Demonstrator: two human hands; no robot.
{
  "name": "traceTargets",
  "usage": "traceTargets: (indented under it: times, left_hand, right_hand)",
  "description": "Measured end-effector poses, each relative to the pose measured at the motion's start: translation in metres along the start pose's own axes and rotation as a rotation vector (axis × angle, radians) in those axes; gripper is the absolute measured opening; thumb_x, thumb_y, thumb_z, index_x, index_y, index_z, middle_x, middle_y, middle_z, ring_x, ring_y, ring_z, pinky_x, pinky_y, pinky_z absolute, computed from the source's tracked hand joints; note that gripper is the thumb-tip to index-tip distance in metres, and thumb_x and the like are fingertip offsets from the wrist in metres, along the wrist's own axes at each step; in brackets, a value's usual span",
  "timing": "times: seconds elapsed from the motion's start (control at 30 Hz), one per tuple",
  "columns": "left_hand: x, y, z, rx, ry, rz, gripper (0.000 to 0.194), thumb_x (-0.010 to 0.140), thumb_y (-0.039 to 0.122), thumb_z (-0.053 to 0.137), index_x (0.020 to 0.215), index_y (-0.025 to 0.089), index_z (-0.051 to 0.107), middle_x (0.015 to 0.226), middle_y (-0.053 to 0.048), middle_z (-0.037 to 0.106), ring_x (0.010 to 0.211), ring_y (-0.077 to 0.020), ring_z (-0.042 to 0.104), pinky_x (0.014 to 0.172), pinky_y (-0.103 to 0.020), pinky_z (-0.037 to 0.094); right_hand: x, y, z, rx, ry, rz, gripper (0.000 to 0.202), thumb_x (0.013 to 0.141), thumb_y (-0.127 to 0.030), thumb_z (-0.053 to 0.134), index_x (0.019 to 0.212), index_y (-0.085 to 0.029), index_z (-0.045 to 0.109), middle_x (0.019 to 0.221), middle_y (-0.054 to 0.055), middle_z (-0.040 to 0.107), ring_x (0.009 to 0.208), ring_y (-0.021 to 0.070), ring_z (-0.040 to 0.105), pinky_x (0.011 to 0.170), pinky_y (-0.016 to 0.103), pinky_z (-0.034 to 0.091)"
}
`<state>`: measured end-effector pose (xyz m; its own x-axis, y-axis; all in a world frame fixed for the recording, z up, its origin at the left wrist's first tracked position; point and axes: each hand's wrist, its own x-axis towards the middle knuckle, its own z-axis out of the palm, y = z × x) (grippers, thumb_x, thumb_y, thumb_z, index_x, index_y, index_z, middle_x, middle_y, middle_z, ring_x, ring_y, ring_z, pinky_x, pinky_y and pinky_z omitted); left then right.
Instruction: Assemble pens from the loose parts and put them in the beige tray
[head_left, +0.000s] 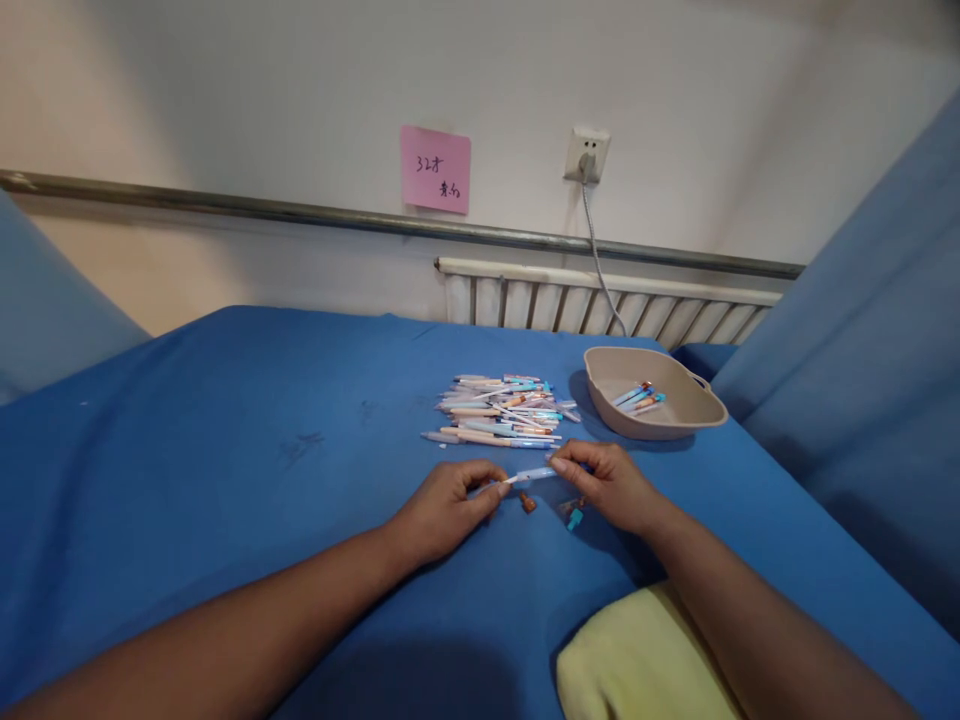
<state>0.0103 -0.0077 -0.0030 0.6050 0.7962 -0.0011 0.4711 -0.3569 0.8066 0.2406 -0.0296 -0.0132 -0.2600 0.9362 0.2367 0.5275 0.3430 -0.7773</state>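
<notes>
A slim white and pale blue pen [534, 474] lies level between my two hands, above the blue cloth. My left hand [452, 505] pinches its left end between thumb and fingers. At its right end, my right hand [606, 482] is closed on it. Just below the pen sit a small brown piece [528, 503] and a small turquoise piece [575, 519], beside other small bits partly under my right hand. Behind my hands is a pile of many pens [499, 412], mostly white, pink and blue, lying roughly sideways.
A beige basket [675, 418] holding several pens stands right of the pile. A yellow-green cushion or cloth [637, 660] is under my right forearm. Blue curtains hang at both sides. At the back are a radiator [562, 300], a rail and a plugged-in cable [596, 250].
</notes>
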Motion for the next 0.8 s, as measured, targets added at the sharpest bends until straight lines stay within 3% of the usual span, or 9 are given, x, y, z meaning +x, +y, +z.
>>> traceTargets:
  times: [0.2,0.43,0.7,0.8]
  left_hand:
    - [-0.008,0.006,0.005,0.122,0.017,0.051,0.024,0.083,0.029,0.054,0.105,0.022,0.061,0.079,0.003,0.066,0.070,-0.0148,0.057,0.069,-0.023,0.038]
    - [-0.010,0.009,0.004,0.172,-0.006,0.064,0.020,0.085,0.028,0.052,0.102,0.023,0.060,0.087,0.001,0.069,0.075,-0.0165,0.060,0.070,-0.024,0.038]
    - [-0.009,0.009,0.003,0.087,0.004,0.093,0.023,0.088,0.035,0.048,0.097,0.022,0.064,0.085,0.000,0.068,0.076,-0.0160,0.058,0.069,-0.023,0.040]
    - [-0.007,0.007,0.004,0.063,-0.012,0.072,0.030,0.089,0.039,0.043,0.094,0.022,0.067,0.074,0.001,0.064,0.069,-0.0147,0.056,0.066,-0.022,0.040]
  right_hand:
    - [-0.002,-0.014,0.006,-0.058,-0.082,-0.093,0.025,0.091,-0.031,0.048,0.078,-0.021,0.067,0.068,-0.001,0.066,0.064,0.0128,0.058,0.073,0.026,0.043]
    - [-0.003,-0.018,0.007,-0.082,-0.089,-0.161,0.020,0.091,-0.027,0.049,0.083,-0.022,0.067,0.079,0.000,0.070,0.074,0.0135,0.062,0.075,0.025,0.043]
    - [-0.005,-0.020,0.012,0.008,-0.075,-0.054,0.024,0.090,-0.032,0.048,0.078,-0.020,0.064,0.059,-0.002,0.059,0.054,0.0110,0.053,0.056,0.023,0.041]
    - [-0.005,-0.017,0.014,0.166,-0.105,0.054,0.024,0.090,-0.039,0.047,0.089,-0.019,0.060,0.060,-0.003,0.056,0.050,0.0102,0.051,0.049,0.021,0.041]
